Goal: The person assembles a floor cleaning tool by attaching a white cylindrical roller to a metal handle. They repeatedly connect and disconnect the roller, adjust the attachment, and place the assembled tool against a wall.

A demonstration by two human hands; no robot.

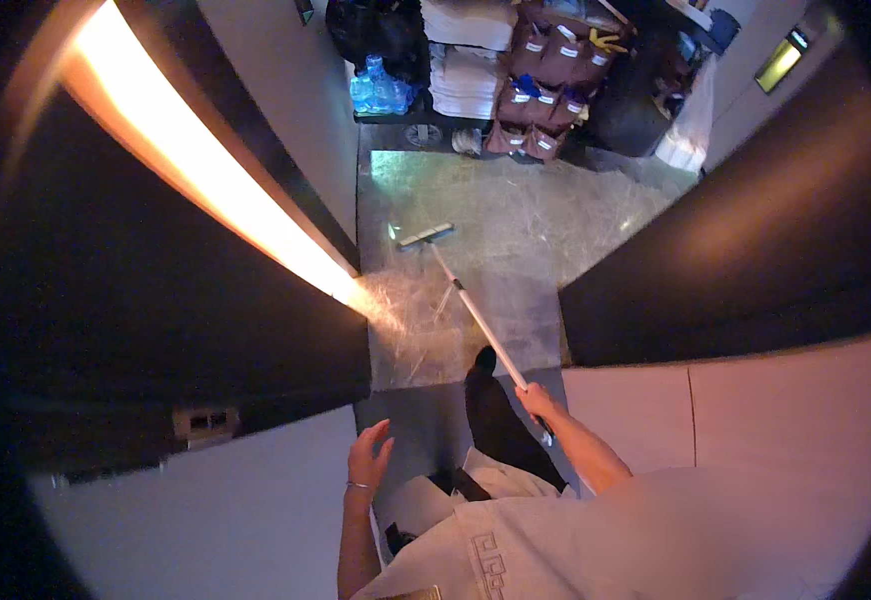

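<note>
My right hand [535,401] is wrapped round the upper end of a pale pole with a dark grip. The pole belongs to a long-handled floor squeegee or flat mop [484,325]; I cannot tell which. It slants away to the left and ends in a narrow crossbar head [426,237] on the shiny grey floor [516,210]. Holding nothing, my left hand [367,455] is raised at my left side, its fingers apart and a thin bracelet at the wrist. My dark shoe [486,358] stands near the pole.
Dark panels, one on the left [206,300] and one on the right [746,250], flank the passage. At the far end are stacked white linens [464,80], a brown pocket organizer [541,95], blue-tinted bottles [381,90] and a white bag [688,125]. A bright light strip [206,170] glows on the left.
</note>
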